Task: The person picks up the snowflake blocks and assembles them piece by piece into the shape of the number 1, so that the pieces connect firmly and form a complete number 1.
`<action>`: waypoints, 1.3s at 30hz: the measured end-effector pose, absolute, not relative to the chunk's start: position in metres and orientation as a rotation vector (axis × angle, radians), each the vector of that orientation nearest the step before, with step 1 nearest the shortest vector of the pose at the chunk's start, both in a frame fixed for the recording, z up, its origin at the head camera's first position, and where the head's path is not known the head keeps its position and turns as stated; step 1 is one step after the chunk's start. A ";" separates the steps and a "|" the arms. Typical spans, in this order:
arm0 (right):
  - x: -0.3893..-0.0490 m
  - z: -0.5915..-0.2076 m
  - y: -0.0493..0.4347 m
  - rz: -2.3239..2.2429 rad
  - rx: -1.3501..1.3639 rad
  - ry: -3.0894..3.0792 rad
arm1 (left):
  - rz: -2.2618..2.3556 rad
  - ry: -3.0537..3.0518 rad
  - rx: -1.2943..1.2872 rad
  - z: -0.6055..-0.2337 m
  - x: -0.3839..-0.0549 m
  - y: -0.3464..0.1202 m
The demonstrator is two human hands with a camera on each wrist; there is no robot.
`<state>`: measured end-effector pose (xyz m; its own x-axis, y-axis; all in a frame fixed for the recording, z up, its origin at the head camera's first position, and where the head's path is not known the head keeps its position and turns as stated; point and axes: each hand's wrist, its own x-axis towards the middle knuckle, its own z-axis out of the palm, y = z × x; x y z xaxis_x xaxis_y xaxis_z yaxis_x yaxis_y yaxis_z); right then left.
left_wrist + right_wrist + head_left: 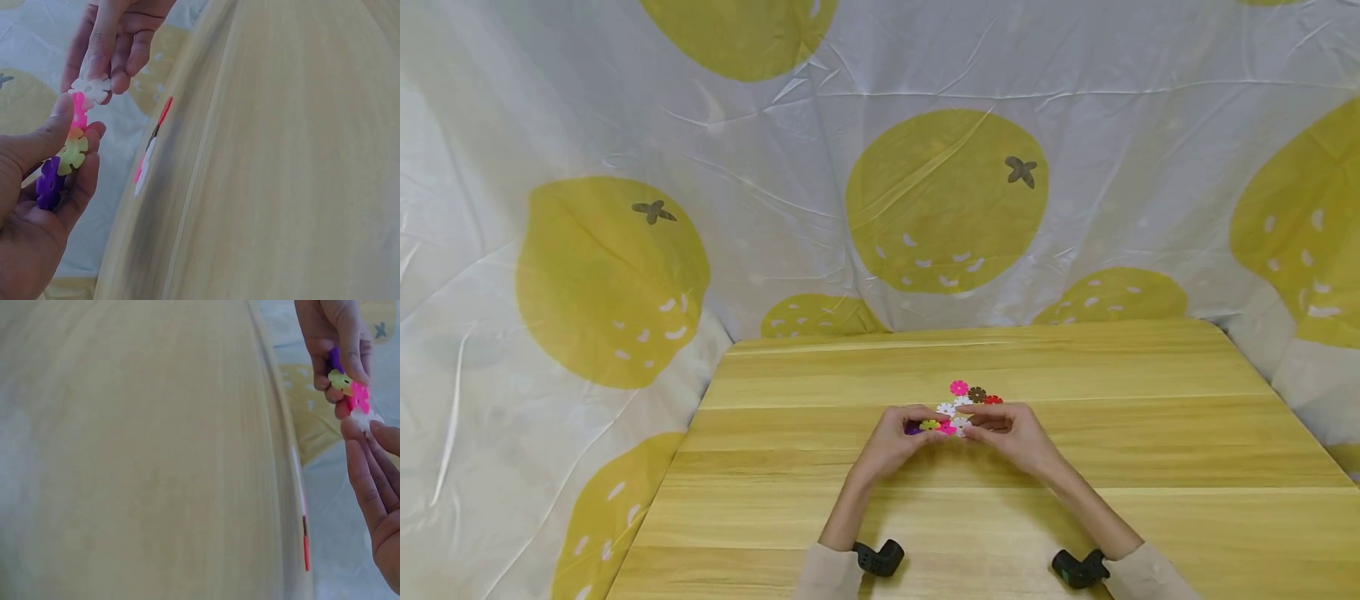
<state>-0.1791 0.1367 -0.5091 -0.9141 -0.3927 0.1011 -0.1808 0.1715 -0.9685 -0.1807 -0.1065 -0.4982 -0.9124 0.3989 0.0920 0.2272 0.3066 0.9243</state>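
Left hand (891, 442) pinches linked, notched discs (74, 152) — plastic, seemingly.

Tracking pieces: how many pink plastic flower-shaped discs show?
2: one disc on the wooden table, another disc in the multicoloured plastic chain held by the left hand; more may be hidden.

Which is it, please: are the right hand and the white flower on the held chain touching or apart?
Touching: the left wrist view shows the right hand pinching the white flower, thumb over its upper edge.
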 end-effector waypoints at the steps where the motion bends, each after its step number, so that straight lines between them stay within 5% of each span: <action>1: -0.179 -0.509 0.137 -1.837 -0.566 2.265 | 1.662 2.414 0.580 -0.499 -0.181 -0.107; 29: -0.182 -0.514 0.139 -1.893 -0.550 2.208 | 1.659 2.388 0.544 -0.502 -0.182 -0.110; 39: -0.181 -0.510 0.136 -1.935 -0.453 2.141 | 1.446 2.715 0.752 -0.498 -0.180 -0.096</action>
<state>-0.1815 0.1360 -0.5105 -0.9282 -0.3697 0.0427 -0.0798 0.0857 -0.9931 -0.1802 -0.0959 -0.4981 -0.8870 0.3956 0.2383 0.4185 0.4703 0.7770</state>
